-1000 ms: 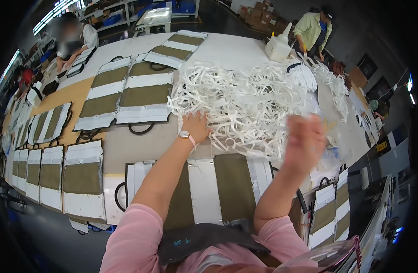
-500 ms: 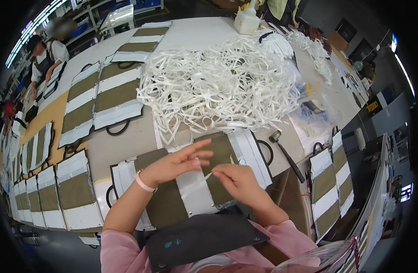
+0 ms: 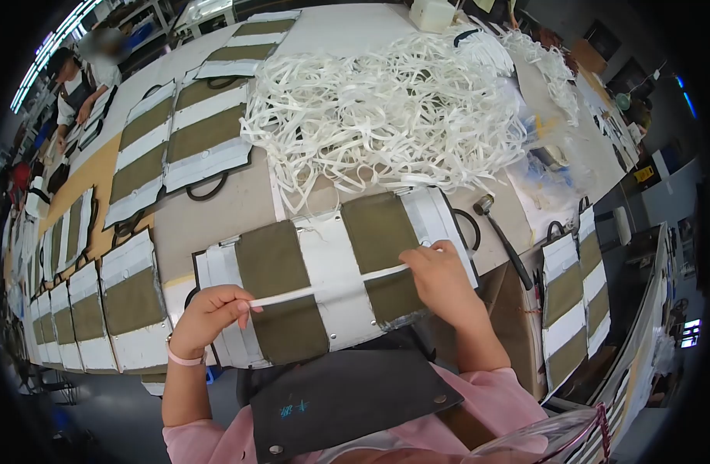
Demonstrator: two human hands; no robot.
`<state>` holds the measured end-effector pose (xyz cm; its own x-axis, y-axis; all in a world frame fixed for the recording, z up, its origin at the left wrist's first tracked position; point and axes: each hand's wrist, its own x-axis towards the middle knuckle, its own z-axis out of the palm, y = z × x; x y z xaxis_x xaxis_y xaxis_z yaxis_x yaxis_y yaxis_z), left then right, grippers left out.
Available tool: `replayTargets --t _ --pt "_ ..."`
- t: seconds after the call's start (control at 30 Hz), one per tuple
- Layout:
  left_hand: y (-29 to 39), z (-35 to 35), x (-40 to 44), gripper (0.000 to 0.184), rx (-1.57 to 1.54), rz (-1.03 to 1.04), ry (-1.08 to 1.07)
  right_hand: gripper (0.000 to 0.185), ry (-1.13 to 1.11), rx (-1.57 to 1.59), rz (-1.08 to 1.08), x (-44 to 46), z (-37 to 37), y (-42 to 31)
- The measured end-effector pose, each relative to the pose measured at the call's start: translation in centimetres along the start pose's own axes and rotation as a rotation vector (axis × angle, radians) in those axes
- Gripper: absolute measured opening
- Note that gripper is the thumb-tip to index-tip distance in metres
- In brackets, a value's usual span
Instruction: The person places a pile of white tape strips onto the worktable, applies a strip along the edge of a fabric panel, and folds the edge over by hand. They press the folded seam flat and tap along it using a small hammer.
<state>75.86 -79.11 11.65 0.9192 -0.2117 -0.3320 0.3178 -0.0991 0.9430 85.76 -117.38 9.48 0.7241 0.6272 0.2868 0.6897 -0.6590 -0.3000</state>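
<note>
At six o'clock from the tangled pile, the left hand and right hand pinch a white strip stretched over the striped panel; a loose pinch could drop it.

Ceiling tubes glare at upper left; the hands look fairly sharp, while fisheye distortion bends the dark edges.
</note>
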Motion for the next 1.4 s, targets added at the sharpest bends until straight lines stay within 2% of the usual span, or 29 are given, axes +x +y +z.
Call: replayTargets --t 0.1,0.13,0.23,0.27,0.37,0.5,0.67,0.77,0.8,0.97,1.0,1.03,1.1,1.17,1.2,1.27,1.33,1.4 --pt "-1.3 -0.6 -0.2 0.012 0.118 0.051 0.188 0.033 0.019 -0.029 0.15 0.1 -0.7 0.8" --pt "-2.3 -1.2 0.0 0.012 0.126 0.067 0.227 0.037 0.024 -0.09 0.163 0.3 -0.7 1.0" --pt "-3.9 -1.4 1.5 0.013 0.168 0.067 0.379 0.036 0.12 0.011 0.149 0.9 1.7 2.4" --pt "-4.5 -1.4 1.9 0.013 0.21 0.059 0.442 0.027 0.082 0.083 0.167 1.2 2.4 3.1" --pt "-6.7 -2.1 3.4 0.015 0.261 0.077 0.563 0.016 -0.121 0.686 0.517 2.3 3.2 4.7" --pt "-10.3 -2.0 4.2 0.013 0.385 0.175 0.642 0.016 -0.28 0.922 0.541 2.8 4.3 8.1" --pt "-10.0 -0.5 3.3 0.008 0.444 0.164 0.64 0.025 -0.009 0.656 0.577 1.5 6.9 7.8" --pt "-10.5 0.2 1.7 0.007 0.503 0.163 0.611 0.025 -0.04 0.513 0.558 -0.1 6.3 7.1" --pt "-11.1 0.5 1.2 0.005 0.525 0.218 0.614 0.024 -0.057 0.496 0.588 -1.0 6.3 7.1" --pt "-9.9 1.6 -0.6 0.005 0.444 0.07 0.566 0.024 -0.044 0.328 0.483 -1.6 5.9 6.6" --pt "-9.7 1.6 -0.4 0.005 0.418 0.07 0.574 0.025 -0.081 0.193 0.383 -1.0 5.5 6.8" --pt "-9.7 1.4 -0.3 0.006 0.39 0.07 0.582 0.025 -0.187 0.047 0.43 -0.5 5.1 7.0" --pt "-9.7 0.8 -0.2 0.011 0.413 0.097 0.528 0.022 -0.336 -0.243 0.292 2.0 3.0 6.4" --pt "-8.8 0.5 0.0 0.014 0.451 0.085 0.474 0.027 -0.183 -0.41 0.174 5.1 2.8 3.9" --pt "-8.9 0.3 0.1 0.016 0.492 0.112 0.449 0.031 -0.125 -0.401 0.037 6.9 3.0 2.8" --pt "-8.6 -0.1 0.4 0.016 0.473 0.14 0.444 0.029 -0.081 -0.085 -0.068 10.4 4.6 -1.2" --pt "-8.4 -0.5 0.9 0.015 0.439 0.164 0.439 0.028 -0.285 0.304 -0.233 13.2 7.3 -4.8" --pt "-7.6 -0.9 1.0 0.014 0.213 0.058 0.471 0.021 -0.315 0.543 -0.338 14.6 11.3 -8.9"
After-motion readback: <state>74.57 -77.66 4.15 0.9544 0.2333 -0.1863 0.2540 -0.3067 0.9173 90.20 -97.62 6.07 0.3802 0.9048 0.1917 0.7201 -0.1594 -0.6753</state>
